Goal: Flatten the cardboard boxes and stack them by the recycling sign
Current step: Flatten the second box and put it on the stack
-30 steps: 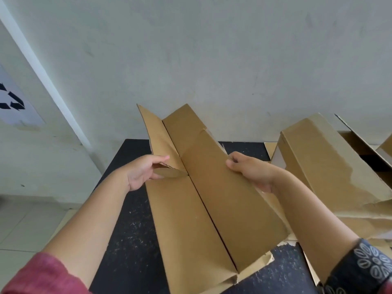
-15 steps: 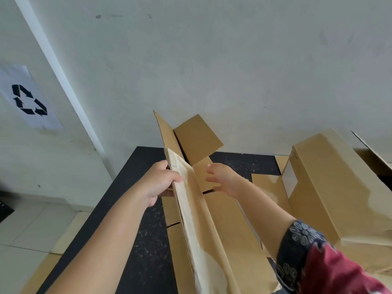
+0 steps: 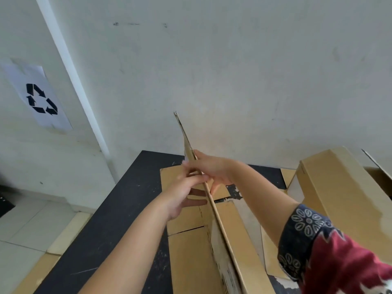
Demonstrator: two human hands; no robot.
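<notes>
Head view looked down along both forearms, which reached forward over a black worktop [image 3: 118,211] set against a pale wall. Between the hands stood a collapsed cardboard box [image 3: 214,211], held on edge so that only its thin rim showed, running from the near bottom of the picture up and away to a ragged tip against the wall. The left hand [image 3: 182,196] lay against the box's left face with its fingers stretched out and spread, the grip flat on the board rather than curled round it. The right hand [image 3: 209,168] came across from the right with the wrist bent inward; its fingers were blurred at the rim, the thumb hung down on the near side, and it seemed to pinch the folded edge, though the blur left that grip unsure. A red sleeve with a dark patterned cuff [image 3: 305,228] covered the right upper forearm. Flattened cardboard [image 3: 188,257] lay on the worktop beneath the held box. To the right stood an unflattened cardboard box [image 3: 339,200]. On the wall at left hung the recycling sign [image 3: 40,96], well apart from the boxes.
</notes>
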